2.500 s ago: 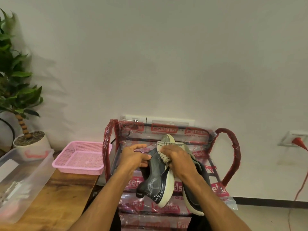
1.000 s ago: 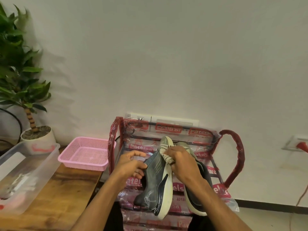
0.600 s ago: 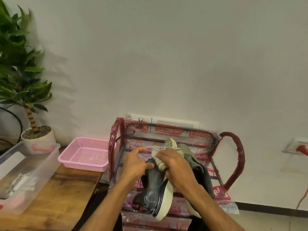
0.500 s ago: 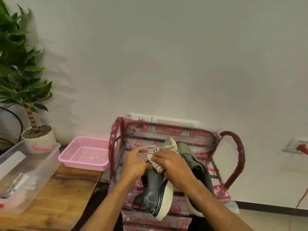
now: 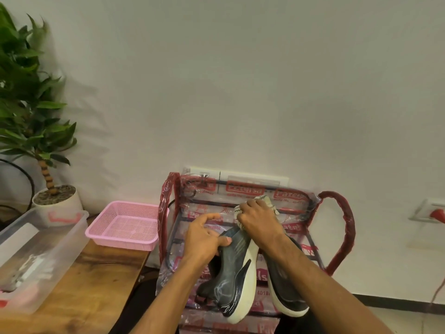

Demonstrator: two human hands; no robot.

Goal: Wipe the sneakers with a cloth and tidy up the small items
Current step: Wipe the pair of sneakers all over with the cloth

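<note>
Two dark sneakers lean toe-up on the red rack (image 5: 346, 227), touching side by side. The left hand (image 5: 204, 237) grips the left sneaker (image 5: 231, 278) by its upper, thumb and fingers curled round it. The right hand (image 5: 257, 220) clutches a bunched cloth (image 5: 268, 201) over the toe, near the rack's top rail. The right sneaker (image 5: 281, 292) lies untouched. Each shoe looks light, with a pliable upper and a stiffer sole, so a grip at the sole's edge would likely steady it best.
</note>
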